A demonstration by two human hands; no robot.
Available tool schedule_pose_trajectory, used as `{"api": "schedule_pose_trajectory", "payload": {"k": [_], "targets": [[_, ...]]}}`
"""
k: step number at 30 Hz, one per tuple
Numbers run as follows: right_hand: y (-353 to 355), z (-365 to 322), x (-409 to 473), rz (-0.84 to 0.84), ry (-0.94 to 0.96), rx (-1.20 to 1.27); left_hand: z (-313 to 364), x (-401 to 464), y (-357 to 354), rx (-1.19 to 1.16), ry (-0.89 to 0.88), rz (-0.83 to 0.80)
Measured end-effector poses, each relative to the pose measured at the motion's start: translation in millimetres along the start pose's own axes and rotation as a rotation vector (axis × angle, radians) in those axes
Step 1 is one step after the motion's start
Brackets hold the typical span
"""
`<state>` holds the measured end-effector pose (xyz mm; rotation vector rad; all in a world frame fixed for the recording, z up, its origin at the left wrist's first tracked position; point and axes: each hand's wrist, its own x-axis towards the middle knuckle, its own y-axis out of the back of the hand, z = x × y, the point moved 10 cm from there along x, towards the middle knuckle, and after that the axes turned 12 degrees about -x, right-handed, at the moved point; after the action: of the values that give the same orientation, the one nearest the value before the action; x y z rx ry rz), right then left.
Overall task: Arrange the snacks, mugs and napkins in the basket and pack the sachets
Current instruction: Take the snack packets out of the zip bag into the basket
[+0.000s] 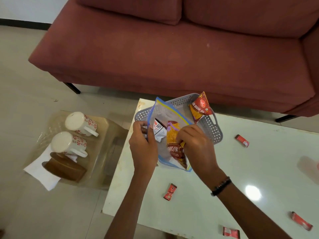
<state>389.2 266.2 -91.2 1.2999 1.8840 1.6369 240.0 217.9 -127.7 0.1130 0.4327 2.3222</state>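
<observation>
Over the basket (211, 125) — both hands' fingers pinch a zip bag (161, 112) holding snack packets (173, 135).

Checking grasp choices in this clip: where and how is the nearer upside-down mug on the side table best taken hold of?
Probably by its handle, coming from the right, the white table's side. The mug stands mouth down, so its rim is closed off, and the handle juts out free toward the lower right. The second mug stands just behind, so a wrap around the body would be cramped.

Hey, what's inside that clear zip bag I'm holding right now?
The zip bag shows a white salted-peanuts packet and a red-and-yellow snack packet the right hand pinches. Anything behind the hands is hidden.
</observation>
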Motion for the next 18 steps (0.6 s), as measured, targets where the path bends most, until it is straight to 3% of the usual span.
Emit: {"api": "schedule_pose_trajectory", "payload": {"k": [8,13,16,18], "targets": [[66.3,30.2,-7.6,0.373,-0.019,0.033,11.7,-5.4,-31.5,-0.020,0.052,-0.087],[125.3,74.7,-8.9,0.653,-0.130,0.020,22.3,-2.4,-32.1,-0.005,0.008,-0.046],[131.9,109.3,-7.5,0.670,-0.199,-0.076,19.7,-1.4,-29.6,0.005,0.016,-0.015],[113.8,133.4,-6.0,0.586,-0.236,-0.125,18.5,-2.0,-32.0,0.002,0.016,-0.015]]}}
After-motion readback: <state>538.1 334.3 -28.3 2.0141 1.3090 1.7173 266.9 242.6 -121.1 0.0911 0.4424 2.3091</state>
